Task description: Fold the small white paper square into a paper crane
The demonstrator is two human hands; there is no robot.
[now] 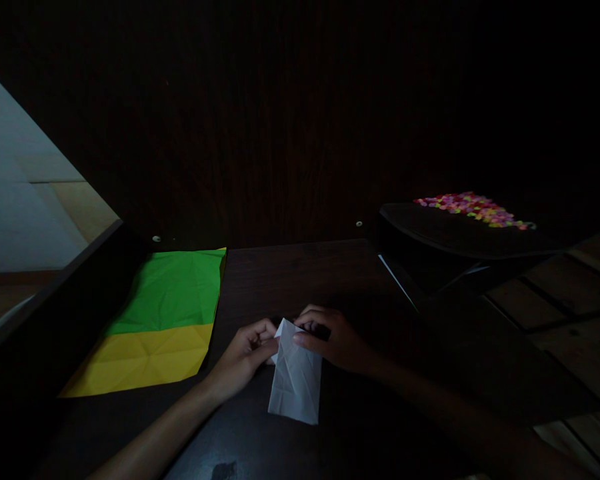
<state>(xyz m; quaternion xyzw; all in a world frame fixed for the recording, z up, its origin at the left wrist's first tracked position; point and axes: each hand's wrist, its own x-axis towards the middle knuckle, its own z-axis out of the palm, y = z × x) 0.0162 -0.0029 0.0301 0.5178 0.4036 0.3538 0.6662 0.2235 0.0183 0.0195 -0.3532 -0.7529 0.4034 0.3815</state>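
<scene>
We see matt white paper (296, 377), creased, on a dark wooden tabletop (300, 280) with faint grain; at left, creased green-and-yellow paper sheets (160, 320) look smooth and matt.

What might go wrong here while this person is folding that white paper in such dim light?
1. The scene is very dark, so the creases on the white folded paper are hard to see; a fold could land crooked.
2. The left hand and right hand pinch only its top end, so the free lower part may shift on the dark table.
3. The green and yellow sheets lie close to the left forearm and could get nudged.
</scene>
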